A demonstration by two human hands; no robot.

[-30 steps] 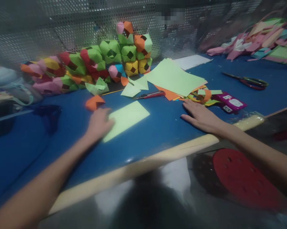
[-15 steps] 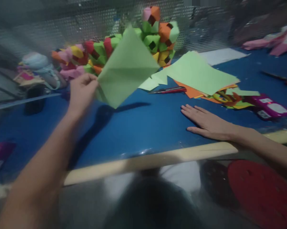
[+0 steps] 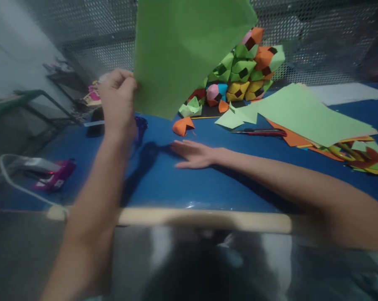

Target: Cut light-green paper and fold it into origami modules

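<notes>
My left hand (image 3: 118, 100) pinches the left edge of a green sheet of paper (image 3: 176, 54), raised above the blue table. The sheet's top runs out of view, and it covers part of the stacked folded-paper pieces behind it. Palm down and fingers stretched, my right hand (image 3: 193, 154) is over the blue tabletop (image 3: 182, 184). Just beyond its fingertips lies a small orange folded piece of paper (image 3: 183, 126). A pile of light green sheets (image 3: 311, 113) rests on orange paper at the right.
Many-coloured folded-paper modules (image 3: 242, 71) stand stacked at the back. A red-handled cutter (image 3: 264, 132) lies before the green scraps (image 3: 232, 118). Yellow-handled scissors (image 3: 345, 151) sit among scraps at the right. At the left are a purple box (image 3: 55, 175) and a white cable (image 3: 22, 190).
My left hand has lifted the green sheet higher and nearer to me. My right hand has moved left across the table. The view has swung to the left.
</notes>
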